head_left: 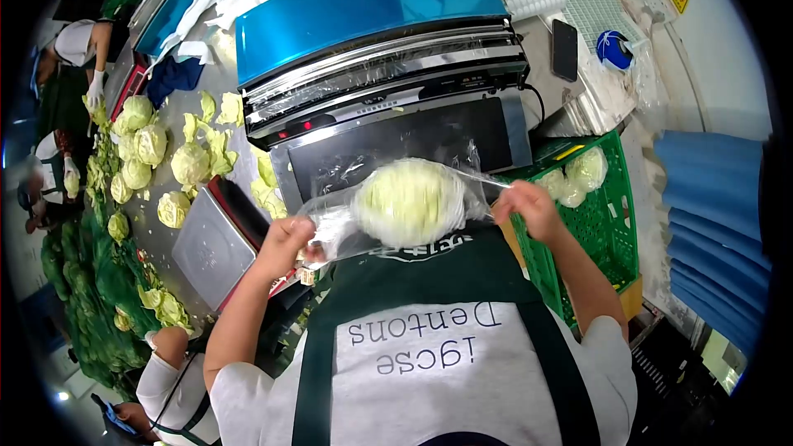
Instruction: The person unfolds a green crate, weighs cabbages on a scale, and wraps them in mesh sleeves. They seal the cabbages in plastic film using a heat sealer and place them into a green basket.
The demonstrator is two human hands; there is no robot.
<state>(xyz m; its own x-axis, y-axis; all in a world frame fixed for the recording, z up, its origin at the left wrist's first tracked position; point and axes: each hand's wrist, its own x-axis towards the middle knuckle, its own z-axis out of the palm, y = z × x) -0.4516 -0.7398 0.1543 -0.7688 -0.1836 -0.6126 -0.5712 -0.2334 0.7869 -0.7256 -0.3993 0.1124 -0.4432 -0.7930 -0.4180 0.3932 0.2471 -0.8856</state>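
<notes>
A pale green cabbage (pixel 409 202), blurred by motion, hangs in clear plastic film (pixel 334 223) in front of my apron. My left hand (pixel 287 244) is closed on the film's left end, its fingers bunched together. At the other side my right hand (pixel 529 208) pinches the right end, which is pulled taut and narrow. Just beyond the cabbage lies the dark plate (pixel 405 144) of a film-wrapping machine (pixel 372 25) with a blue cover.
On the right stands a green crate (pixel 624 223) with wrapped cabbages (pixel 586 169). A scale (pixel 215 244) and loose cabbages (pixel 150 144) sit on the metal table at left. A phone (pixel 564 49) lies at the upper right. Co-workers (pixel 178 380) are at the left.
</notes>
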